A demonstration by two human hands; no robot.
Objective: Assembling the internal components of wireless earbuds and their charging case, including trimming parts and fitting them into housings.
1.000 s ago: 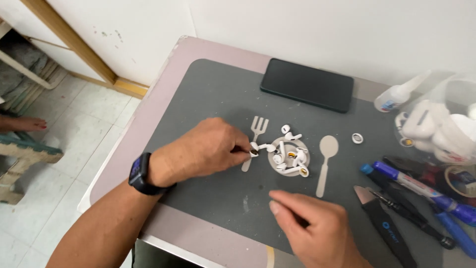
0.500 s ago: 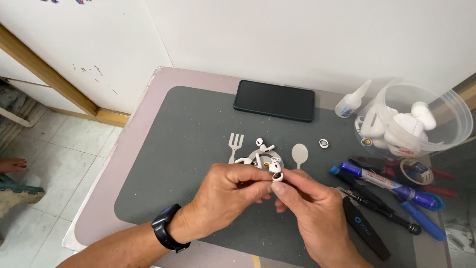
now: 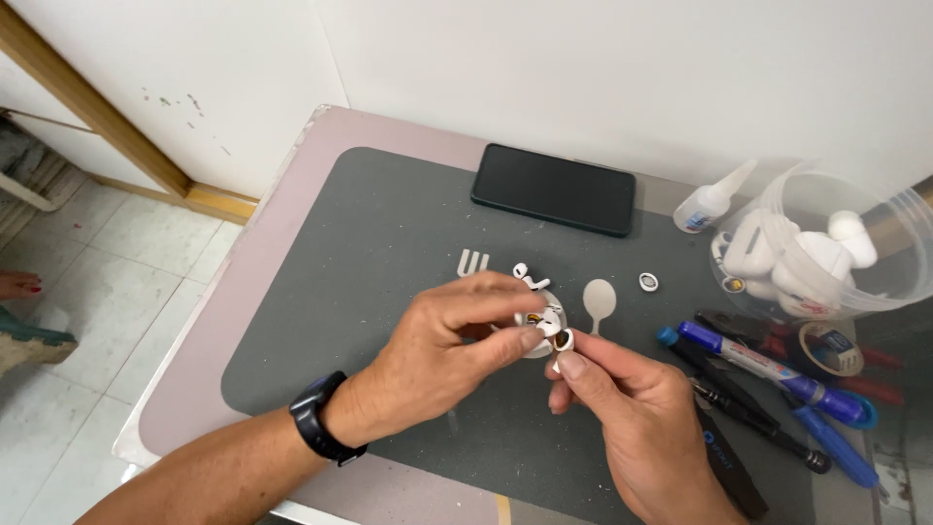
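The left hand, a black smartwatch on its wrist, pinches its thumb and forefinger on a small white earbud held just above the grey work mat. The right hand meets it from the 5 o'clock side, its thumb and forefinger closed on a second small white piece with a dark opening, probably another earbud part, though the fingers hide much of it. The two pieces touch or nearly touch between the fingertips. Just behind the hands, at 12 o'clock, a small pile of white earbud parts lies on the mat, flanked by a white plastic fork at 11 o'clock and a pale plastic spoon at 1 o'clock. A small white ring sits farther out at 2 o'clock. At 3 o'clock lie a blue marker and black pens. A black smartphone rests at 12 o'clock, and a clear tub of white earbud cases stands at 2 o'clock beside a small glue bottle.
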